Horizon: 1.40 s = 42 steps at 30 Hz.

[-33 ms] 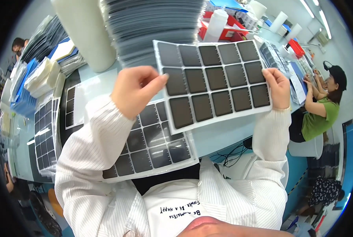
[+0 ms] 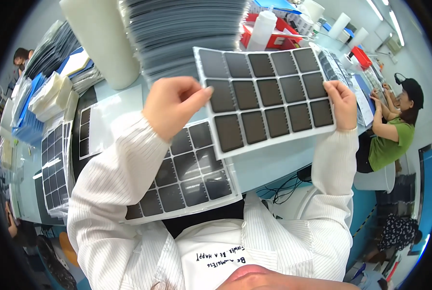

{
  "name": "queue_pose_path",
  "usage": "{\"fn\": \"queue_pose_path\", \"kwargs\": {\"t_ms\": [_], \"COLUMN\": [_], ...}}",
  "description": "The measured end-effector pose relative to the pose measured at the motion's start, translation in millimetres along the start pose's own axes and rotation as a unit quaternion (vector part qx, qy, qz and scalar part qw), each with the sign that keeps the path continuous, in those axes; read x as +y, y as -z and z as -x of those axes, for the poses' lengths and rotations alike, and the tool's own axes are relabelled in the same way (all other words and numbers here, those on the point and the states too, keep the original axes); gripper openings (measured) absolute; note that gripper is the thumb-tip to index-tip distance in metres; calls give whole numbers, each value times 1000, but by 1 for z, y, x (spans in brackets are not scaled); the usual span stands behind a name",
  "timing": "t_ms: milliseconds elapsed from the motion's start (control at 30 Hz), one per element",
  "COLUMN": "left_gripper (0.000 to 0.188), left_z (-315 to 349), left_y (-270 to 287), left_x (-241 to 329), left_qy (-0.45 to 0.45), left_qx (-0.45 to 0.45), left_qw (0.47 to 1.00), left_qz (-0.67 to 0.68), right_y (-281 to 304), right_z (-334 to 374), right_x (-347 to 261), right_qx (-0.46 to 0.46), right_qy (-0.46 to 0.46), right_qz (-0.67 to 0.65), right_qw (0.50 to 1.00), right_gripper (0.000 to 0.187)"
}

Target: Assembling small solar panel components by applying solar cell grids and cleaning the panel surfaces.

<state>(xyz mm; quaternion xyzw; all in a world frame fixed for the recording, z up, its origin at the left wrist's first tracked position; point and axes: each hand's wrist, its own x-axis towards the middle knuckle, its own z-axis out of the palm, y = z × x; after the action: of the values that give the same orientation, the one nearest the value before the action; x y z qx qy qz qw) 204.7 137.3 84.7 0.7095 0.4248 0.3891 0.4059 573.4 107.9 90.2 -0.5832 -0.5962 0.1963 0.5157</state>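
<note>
I hold up a white backing sheet [image 2: 266, 99] covered with several dark square pads in rows. My left hand [image 2: 175, 104] pinches its left edge, thumb on the front. My right hand [image 2: 342, 104] grips its right edge. Under it, flat on the pale blue table [image 2: 274, 162], lies a second sheet of dark squares [image 2: 187, 174], partly hidden by my left sleeve. A tall stack of grey sheets [image 2: 187, 34] rises just behind the held sheet.
A white cylinder [image 2: 102, 41] stands at the back left, beside piles of bagged parts [image 2: 46, 96]. More pad sheets [image 2: 56, 164] lie at the left. Red bins and white bottles [image 2: 269, 29] sit at the back. A person in a green top [image 2: 392, 135] works at the right.
</note>
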Motion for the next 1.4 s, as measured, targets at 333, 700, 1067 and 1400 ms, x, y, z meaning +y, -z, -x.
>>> {"fn": "queue_pose_path", "kwargs": {"t_ms": [333, 700, 1067, 1400], "left_gripper": [29, 24, 43, 41], "left_z": [-91, -45, 22, 26], "left_y": [-96, -50, -21, -23], "left_x": [-15, -28, -68, -75], "left_qy": [81, -10, -103, -73], "left_qx": [-47, -111, -126, -98], "left_qw": [996, 972, 945, 968], "left_qz": [9, -207, -284, -219], "right_y": [79, 64, 75, 73], "right_z": [-98, -118, -125, -122], "right_x": [78, 116, 134, 137], "right_qx": [-66, -73, -75, -70], "right_qy": [-56, -57, -64, -54], "right_qz": [116, 175, 148, 118], "right_qw": [989, 980, 984, 989], "right_gripper": [24, 27, 26, 23]}}
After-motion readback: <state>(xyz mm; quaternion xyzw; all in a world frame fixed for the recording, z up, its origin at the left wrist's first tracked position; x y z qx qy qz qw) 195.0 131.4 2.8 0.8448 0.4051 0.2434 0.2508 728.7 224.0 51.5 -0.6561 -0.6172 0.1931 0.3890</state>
